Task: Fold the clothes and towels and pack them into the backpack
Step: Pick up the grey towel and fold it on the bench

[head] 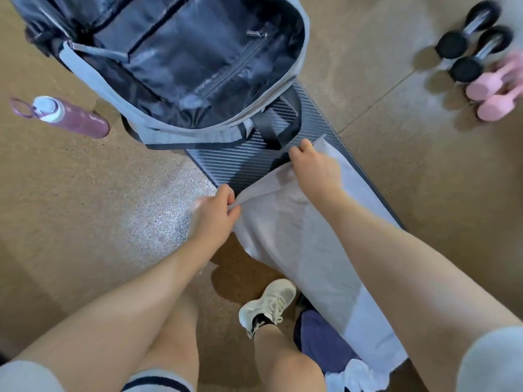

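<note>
A grey backpack [93, 77] with a dark lining lies wide open on the far end of a black bench [243, 165]. A white towel [294, 236] stretches along the near part of the bench. My left hand [213, 213] pinches the towel's far left corner. The far right corner is gripped by my right hand [314, 165], just below the backpack's black strap. More clothes lie near me on the bench: a dark blue garment [322, 340] and a white one [356, 374].
A purple water bottle [70, 117] lies on the brown floor to the left. Black dumbbells [469, 43] and pink dumbbells [492, 94] sit at the right. My white shoe [268, 304] stands on the floor beside the bench.
</note>
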The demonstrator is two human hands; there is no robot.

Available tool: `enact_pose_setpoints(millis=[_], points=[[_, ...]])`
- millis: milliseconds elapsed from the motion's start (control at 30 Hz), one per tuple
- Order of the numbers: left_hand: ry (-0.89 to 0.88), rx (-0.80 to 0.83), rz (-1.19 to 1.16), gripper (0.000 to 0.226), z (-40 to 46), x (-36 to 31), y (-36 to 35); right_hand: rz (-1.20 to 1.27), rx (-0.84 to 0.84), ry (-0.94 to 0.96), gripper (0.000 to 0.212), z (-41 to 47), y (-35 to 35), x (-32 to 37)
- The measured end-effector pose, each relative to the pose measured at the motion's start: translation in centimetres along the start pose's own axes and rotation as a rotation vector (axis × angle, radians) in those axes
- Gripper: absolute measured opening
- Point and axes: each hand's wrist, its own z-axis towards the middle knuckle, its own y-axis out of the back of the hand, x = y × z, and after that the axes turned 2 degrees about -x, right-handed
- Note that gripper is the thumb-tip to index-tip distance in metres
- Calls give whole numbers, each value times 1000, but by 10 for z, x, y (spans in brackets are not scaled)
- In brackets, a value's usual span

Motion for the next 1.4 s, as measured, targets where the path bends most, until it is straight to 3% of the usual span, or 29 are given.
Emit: enact_pose_setpoints(millis=[67,167,333,467,600,700,800,900,933,1067,1200,1400], points=[[44,48,-48,19,-5,-1,12,21,-46,-80,20,-6,10,-11],[65,124,-19,16,-8,-6,34,152,-70,-354,7,-11,32,-34],[-59,52,-117,17,-2,-36,70,328,-145,-597,21,-12,74,-52],[-120,-26,-196,14,10,-68,101,677,-306,-579,23,-2,100,-50],[-149,-68,-237,12,21,-83,130,792,-386,-586,25,5,123,-42],[-384,-26,-137,11,19,-88,134,885,-418,-717,25,0,117,-42],[-407,157,-177,27,8,-94,120,1110,-481,-982,10,-23,90,-48],[-303,345,-231,34,-8,-106,92,1341,-412,-1151,59,-60,60,-59],[-270,395,-256,35,-14,-110,79,1380,-358,-1201,65,-75,49,-64],[-219,564,-272,32,-44,-131,28,1533,-343,-1349,24,-139,17,-89],[-282,770,-217,35,-79,-154,-16,1570,-386,-1386,25,-201,-14,-114],[-318,1101,-35,23,-128,-173,-91,1473,-279,-1495,22,-270,-69,-145]])
